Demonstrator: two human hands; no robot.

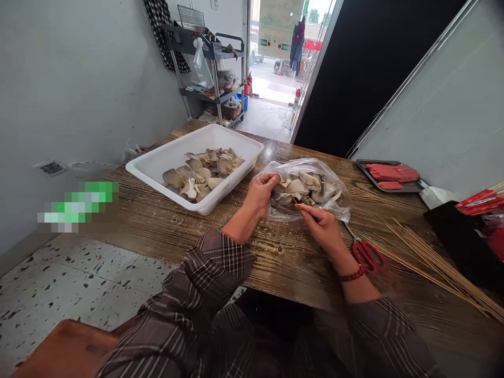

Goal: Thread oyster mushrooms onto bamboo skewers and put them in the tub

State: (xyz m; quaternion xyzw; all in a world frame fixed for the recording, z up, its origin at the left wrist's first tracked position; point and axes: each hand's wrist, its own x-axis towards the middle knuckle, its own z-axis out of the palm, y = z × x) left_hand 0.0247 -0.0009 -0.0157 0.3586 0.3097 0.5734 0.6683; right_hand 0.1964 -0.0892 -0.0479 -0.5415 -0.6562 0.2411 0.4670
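My left hand (260, 194) pinches a pale grey oyster mushroom (284, 180) at the near left edge of a clear plastic bag (334, 184). More oyster mushrooms (301, 185) lie inside that open bag. Between the thumb and fingers of my right hand (321, 223) is a thin skewer (296, 202), its tip pointing toward the mushrooms. Whether the tip touches one, I cannot tell. Left of the bag stands a white plastic tub (157, 181) with a heap of oyster mushrooms (200, 170) in it. Several bamboo skewers (437, 257) lie loose to the right.
Red-handled scissors (368, 254) lie beside my right wrist on the wooden table (189, 231). A dark tray (413, 186) of pink-red sticks sits at the far right, near a black box (460, 247). Beyond the table are a shelf cart (216, 55) and a glass doorway.
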